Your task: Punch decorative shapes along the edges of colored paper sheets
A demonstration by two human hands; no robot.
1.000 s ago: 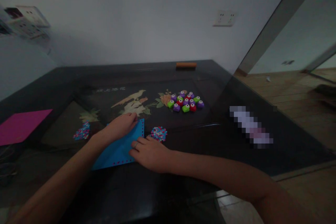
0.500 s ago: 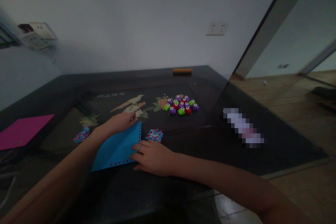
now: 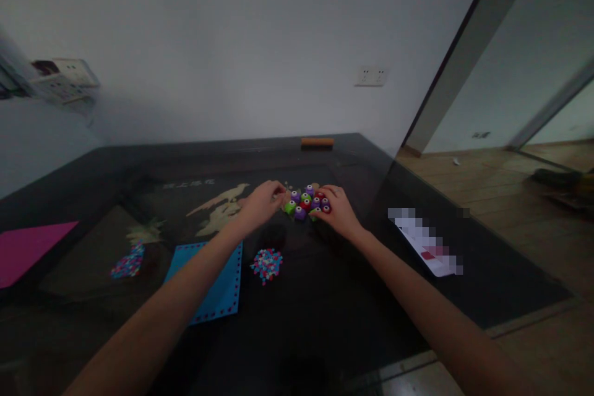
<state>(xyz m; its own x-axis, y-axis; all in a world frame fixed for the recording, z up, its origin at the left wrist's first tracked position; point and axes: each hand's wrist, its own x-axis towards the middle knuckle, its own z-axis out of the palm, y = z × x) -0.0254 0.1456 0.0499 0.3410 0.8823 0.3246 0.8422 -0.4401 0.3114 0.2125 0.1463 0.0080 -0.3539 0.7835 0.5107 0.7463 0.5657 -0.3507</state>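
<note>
Small one-eyed toy figures (image 3: 305,205) in purple, green and red stand bunched on the dark table (image 3: 315,297). At the left side of the bunch is my left hand (image 3: 263,203), fingers bent, thumb a little apart from them. My right hand (image 3: 342,211) curves round the right side, with thumb and fingers spread and some figures partly hidden behind it. Nearer to me lies a blue sheet (image 3: 218,288) with dark red dots along its edges, partly covered by my left forearm. To the right of the sheet is a pile of tiny pink, white and blue pieces (image 3: 268,264).
Another pile of small coloured pieces (image 3: 129,262) lies left of the blue sheet. A magenta sheet (image 3: 34,252) is at the far left. An orange-brown stick (image 3: 317,142) rests near the wall, and a blurred-out white object (image 3: 424,241) lies on the right.
Both hands have left the blue sheet and reached forward to the toy figures. The figures now sit in a narrower bunch between my hands. The view has shifted slightly.
</note>
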